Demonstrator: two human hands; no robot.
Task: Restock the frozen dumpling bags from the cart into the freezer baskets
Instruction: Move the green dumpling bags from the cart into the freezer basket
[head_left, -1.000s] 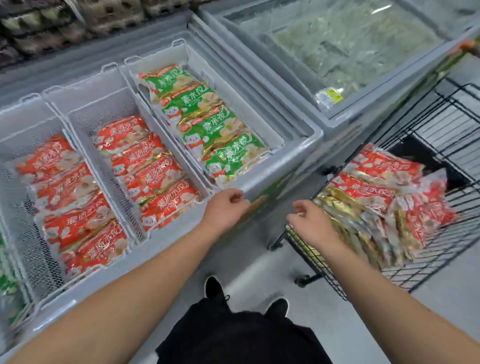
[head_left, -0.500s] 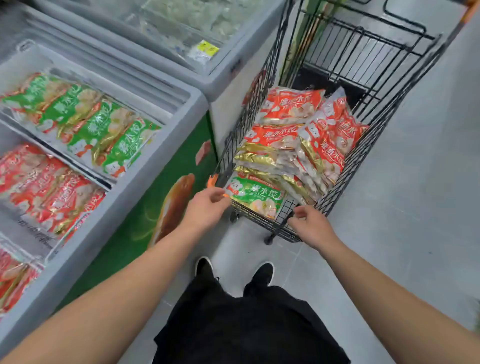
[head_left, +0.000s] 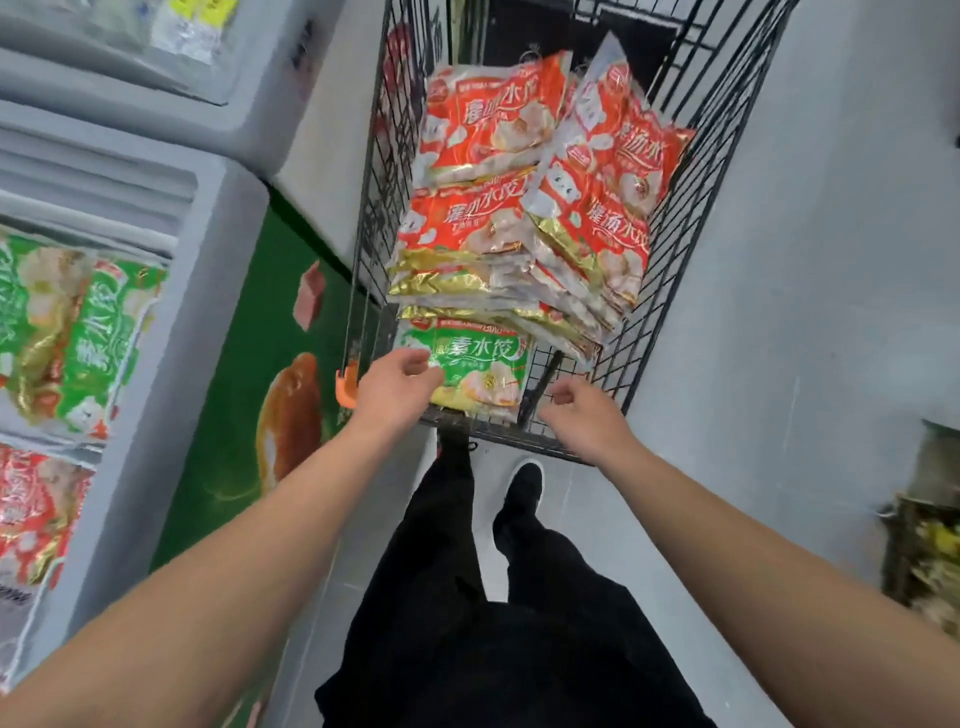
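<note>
The freezer has been left behind and the view has been swung round onto the cart (head_left: 670, 291); where the left hand was resting at the freezer rim a second ago, it is now reached out over the cart's near edge. The left hand (head_left: 397, 387) is seen just above the green dumpling bag (head_left: 480, 371), which lies at the bottom of the pile against the near end of the cart. Its fingers (head_left: 415, 361) are loosely curled and nothing is gripped yet; contact with the bag cannot be confirmed. The right hand (head_left: 582, 410) is held beside it at the near right of the cart, its fingers also curled in, with nothing held.

Above the green bag a stack of red dumpling bags (head_left: 491, 124) is piled, leaning toward the far end, with more red bags propped against the cart's right side. On the left edge of the view the freezer (head_left: 208, 270) is still visible, with green bags (head_left: 78, 332) in one basket and red bags (head_left: 31, 514) in the nearer one.

What this is taken to mean: a fresh pick is being set up, and no bag is in transit at this moment. The green bag looks the likely target, yet it is pinned under the red stack, so a slide outward toward the near edge would probably be needed, and the pile above could be toppled if it is pulled sharply
</note>
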